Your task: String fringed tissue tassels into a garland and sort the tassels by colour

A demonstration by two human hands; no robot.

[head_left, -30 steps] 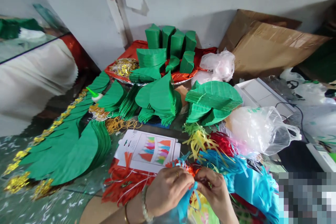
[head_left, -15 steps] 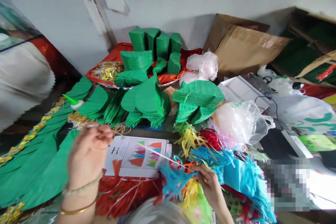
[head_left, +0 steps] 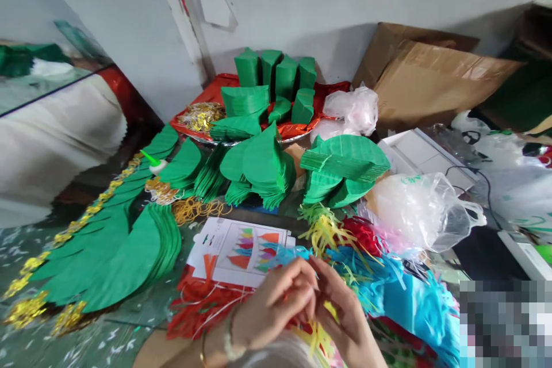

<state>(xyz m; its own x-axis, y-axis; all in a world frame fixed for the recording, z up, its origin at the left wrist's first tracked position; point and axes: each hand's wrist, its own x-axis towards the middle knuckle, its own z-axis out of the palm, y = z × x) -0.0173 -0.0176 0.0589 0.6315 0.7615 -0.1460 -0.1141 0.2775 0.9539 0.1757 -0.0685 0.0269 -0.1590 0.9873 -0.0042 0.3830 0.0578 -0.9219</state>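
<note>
A: In the head view, what could go wrong?

B: I'd worry about tangling. The blue tissue fringe [head_left: 287, 253] has loose, thin strips, with yellow fringe [head_left: 317, 336] under the hands and white strings [head_left: 215, 315] across the red fringe [head_left: 207, 305] to the left. A strip caught among those could tear if pulled hard.

A: How are the hands set?

B: The left hand [head_left: 282, 302] has its fingers bent inward; the right hand [head_left: 340, 305] is loosely cupped, and their fingertips meet or nearly meet. They are blurred, so I can't tell whether either pinches anything.

A: And the blue fringe?

B: Toward the desk's [head_left: 95, 342] near side, right of its middle, just beyond the fingertips and overlapping the printed card's [head_left: 239, 253] right-hand part. The desk's near edge itself isn't visible.

A: Which way does it point?

B: The visible part runs crosswise, roughly left to right, loose ends leftward. The hands may hide the rest, so its full long axis is uncertain.
</note>
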